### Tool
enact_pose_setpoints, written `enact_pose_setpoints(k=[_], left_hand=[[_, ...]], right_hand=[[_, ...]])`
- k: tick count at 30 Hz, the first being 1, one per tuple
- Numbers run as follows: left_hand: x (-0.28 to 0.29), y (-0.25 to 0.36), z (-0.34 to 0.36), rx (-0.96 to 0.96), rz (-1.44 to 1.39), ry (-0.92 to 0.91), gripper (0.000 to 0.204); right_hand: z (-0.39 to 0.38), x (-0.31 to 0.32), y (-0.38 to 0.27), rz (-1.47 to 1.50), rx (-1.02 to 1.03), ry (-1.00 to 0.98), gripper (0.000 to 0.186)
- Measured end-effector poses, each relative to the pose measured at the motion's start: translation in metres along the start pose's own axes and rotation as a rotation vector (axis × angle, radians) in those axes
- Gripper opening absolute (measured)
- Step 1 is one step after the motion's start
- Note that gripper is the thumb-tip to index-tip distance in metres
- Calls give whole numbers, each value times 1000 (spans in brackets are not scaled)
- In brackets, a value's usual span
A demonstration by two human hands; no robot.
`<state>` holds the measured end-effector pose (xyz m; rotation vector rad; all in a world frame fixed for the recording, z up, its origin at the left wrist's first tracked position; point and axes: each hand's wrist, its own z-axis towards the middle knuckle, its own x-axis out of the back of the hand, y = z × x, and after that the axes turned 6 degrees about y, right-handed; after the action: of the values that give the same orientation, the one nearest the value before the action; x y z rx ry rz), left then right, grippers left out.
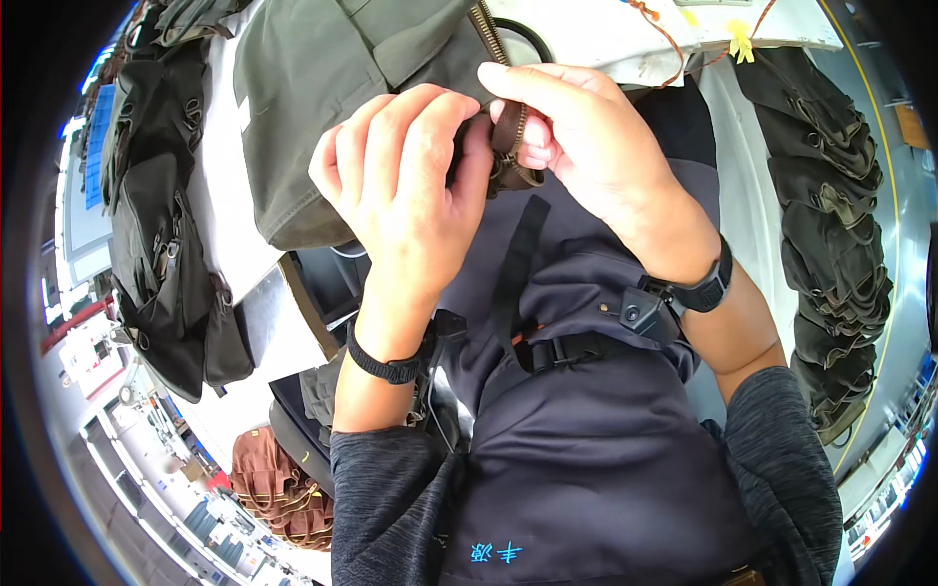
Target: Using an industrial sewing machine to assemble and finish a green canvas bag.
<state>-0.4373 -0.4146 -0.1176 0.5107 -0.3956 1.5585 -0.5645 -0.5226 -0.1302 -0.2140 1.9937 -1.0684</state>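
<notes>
An olive-green fabric bag [313, 107] lies at the top middle, with a brass-toothed zipper [486, 29] along its right edge. My left hand [405, 171] is closed on the bag's edge beside the zipper, its fingers curled and thumb pressed in. Close by on the right, my right hand [596, 127] pinches the zipper's near end, where a small brown tab [507, 127] shows between the fingers. The two hands are almost touching. My fingers partly hide the zipper end, and I cannot make out its slider.
Dark green bags [161, 234] hang over the white table at left. More dark bags [831, 225] line the right side. Brown bags [283, 483] sit at lower left. A dark apron [596, 449] covers my lap. Orange cord [674, 49] lies on the white surface at upper right.
</notes>
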Motion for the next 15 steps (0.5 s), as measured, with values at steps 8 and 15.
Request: enact_pose_setpoints(k=[8,15], left_hand=[[-5,-17,2,-69,-155,60,20],[-7,-18,1,-84,-159,23,19]], right_hand=[[-1,0,-8,-233,54,56,29],[13,5,7,-272,212,-11,27]])
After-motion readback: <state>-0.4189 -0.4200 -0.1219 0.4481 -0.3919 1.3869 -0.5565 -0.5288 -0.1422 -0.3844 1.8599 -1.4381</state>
